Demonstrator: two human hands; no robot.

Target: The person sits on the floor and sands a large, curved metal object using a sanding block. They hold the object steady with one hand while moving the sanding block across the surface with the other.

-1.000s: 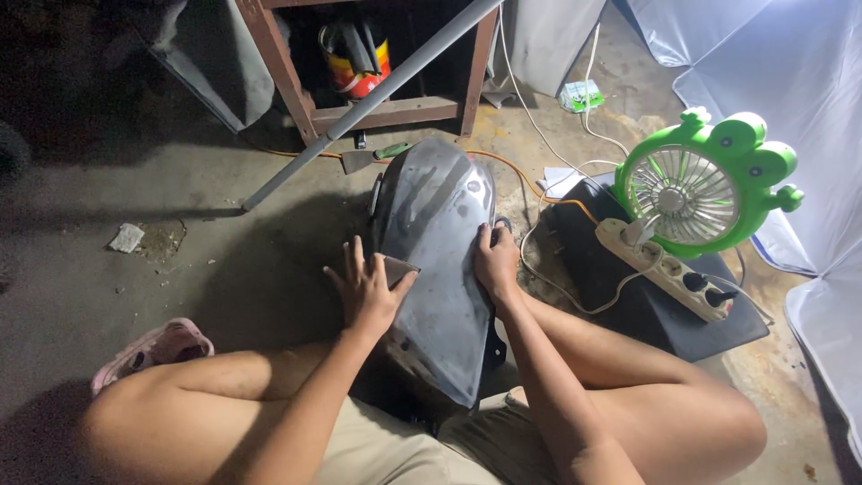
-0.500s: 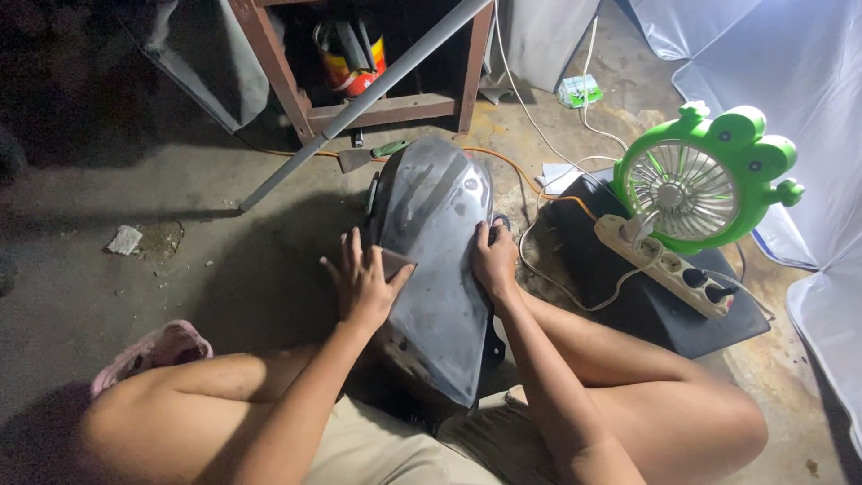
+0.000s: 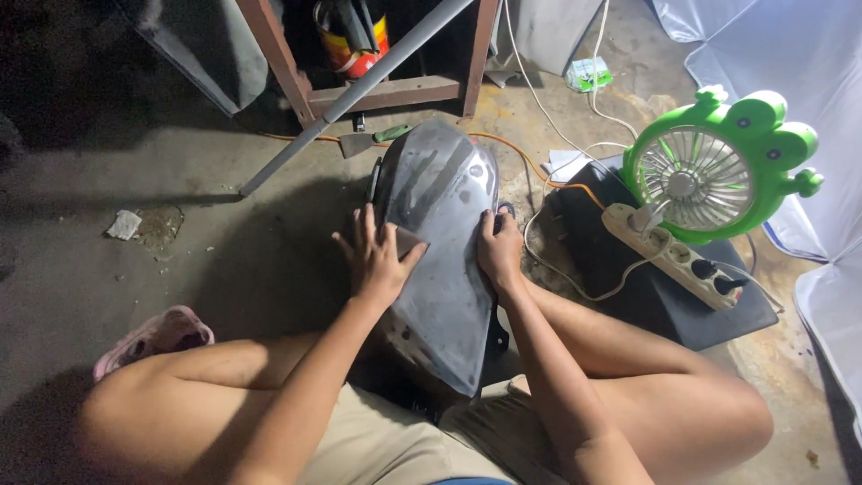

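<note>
A dark grey curved plastic panel [image 3: 442,184] lies on my lap, its far end resting on the concrete floor. My left hand [image 3: 375,259] lies flat on the panel's left side with fingers spread, pressing a brownish sheet of sandpaper [image 3: 412,241] against it. My right hand [image 3: 499,248] grips the panel's right edge, thumb on top. The panel's surface looks dull and scuffed in streaks.
A green frog-shaped fan [image 3: 711,173] and a white power strip [image 3: 672,257] sit on a black board [image 3: 628,301] at the right. Beyond the panel are a scraper with a green handle [image 3: 370,140], a grey pipe [image 3: 359,85], a wooden shelf frame [image 3: 382,92] and an orange cable [image 3: 525,162]. A pink sandal [image 3: 153,337] lies at the left.
My left hand has slid a little farther up the panel with the sandpaper. My right hand keeps its hold on the right edge.
</note>
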